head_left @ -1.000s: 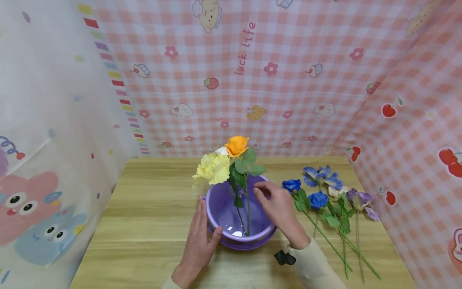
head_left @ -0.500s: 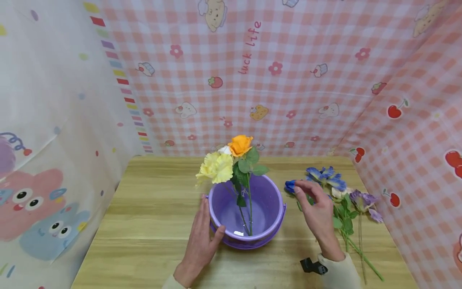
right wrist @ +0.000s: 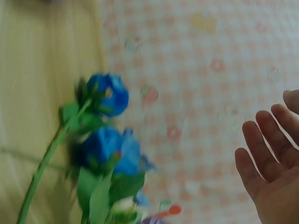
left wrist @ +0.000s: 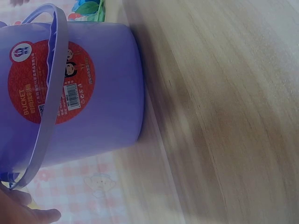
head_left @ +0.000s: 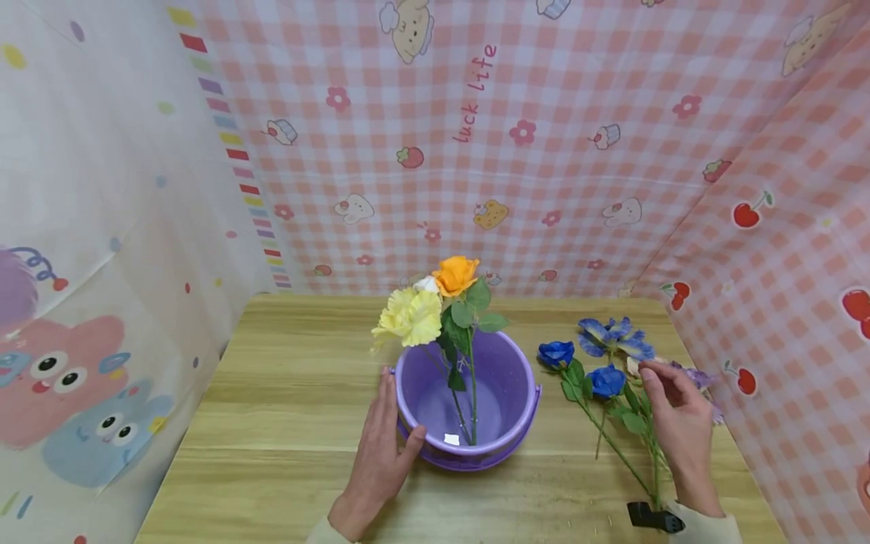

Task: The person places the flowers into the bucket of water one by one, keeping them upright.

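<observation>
My left hand (head_left: 381,457) rests with straight fingers against the left side of a purple bucket (head_left: 503,381), thumb at the rim. In the bucket stand an orange rose (head_left: 456,275), a ruffled yellow flower (head_left: 411,316) and a white flower (head_left: 427,284) mostly hidden behind them. My right hand (head_left: 683,423) hovers over the flowers lying at the right, its fingers loosely bent and holding nothing. Its fingertips overlap a cream flower (head_left: 633,366), and it partly covers a purple flower (head_left: 701,377). Two blue roses (head_left: 607,381) lie to its left.
A larger blue-violet flower (head_left: 615,338) lies behind the roses. The bucket's handle (left wrist: 58,60) hangs down over a red label (left wrist: 28,88). A black strap piece (head_left: 654,517) sits at my right wrist. Patterned cloth (head_left: 564,174) walls the wooden table (head_left: 299,408).
My right hand has moved right, from beside the stems in the bucket to above the lying flowers. My left hand stays against the bucket, and the view has shifted slightly.
</observation>
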Motion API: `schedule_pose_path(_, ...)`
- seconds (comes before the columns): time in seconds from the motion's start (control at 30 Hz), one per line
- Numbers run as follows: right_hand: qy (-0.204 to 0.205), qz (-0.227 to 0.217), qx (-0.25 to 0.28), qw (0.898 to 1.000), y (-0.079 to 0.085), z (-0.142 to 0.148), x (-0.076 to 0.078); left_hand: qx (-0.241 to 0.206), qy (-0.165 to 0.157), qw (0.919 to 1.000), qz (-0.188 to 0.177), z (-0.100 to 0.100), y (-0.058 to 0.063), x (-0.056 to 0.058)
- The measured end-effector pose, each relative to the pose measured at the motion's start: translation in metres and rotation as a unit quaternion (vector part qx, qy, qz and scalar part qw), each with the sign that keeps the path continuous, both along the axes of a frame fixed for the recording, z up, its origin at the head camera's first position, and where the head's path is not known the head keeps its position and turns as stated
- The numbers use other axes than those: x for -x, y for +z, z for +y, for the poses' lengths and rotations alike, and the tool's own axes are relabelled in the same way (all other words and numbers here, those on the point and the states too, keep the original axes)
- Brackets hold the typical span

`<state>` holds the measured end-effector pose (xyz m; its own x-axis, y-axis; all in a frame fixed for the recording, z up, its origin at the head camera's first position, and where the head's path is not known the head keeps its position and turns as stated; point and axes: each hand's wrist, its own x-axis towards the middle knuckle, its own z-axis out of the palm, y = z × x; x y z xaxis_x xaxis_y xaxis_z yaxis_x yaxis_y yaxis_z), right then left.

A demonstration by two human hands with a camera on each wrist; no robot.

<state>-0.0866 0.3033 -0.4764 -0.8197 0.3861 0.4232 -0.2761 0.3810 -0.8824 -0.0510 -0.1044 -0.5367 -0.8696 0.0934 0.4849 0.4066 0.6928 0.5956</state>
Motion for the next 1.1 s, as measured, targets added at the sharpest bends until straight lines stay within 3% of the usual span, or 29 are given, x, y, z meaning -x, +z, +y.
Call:
schedule_pose_path(0.37,-0.052,-0.069,0.095,0.992,-0.026,0.042,-0.002,-0.001,0.001,1.0,0.002,-0.001,0.0,0.0)
schedule_pose_path(0.63,-0.103,-0.143,0.048,0.983,-0.05,0.067,-0.007,0.002,0.002,1.0,0.001,-0.001,0.0,0.0)
schedule_pose_path(0.77,-0.096,-0.138,0.085,0.982,-0.063,0.079,-0.009,0.005,0.003,1.0,-0.002,-0.001,0.0,0.0)
schedule_pose_path(0.9,-0.104,-0.148,0.08,0.98,-0.073,0.09,-0.012,0.007,0.003,1.0,-0.002,-0.001,0.0,0.0)
schedule_pose_path(1.1,-0.097,-0.259,0.029,0.961,-0.08,0.107,-0.018,0.005,0.001,1.0,0.001,0.0,0.0,0.0)
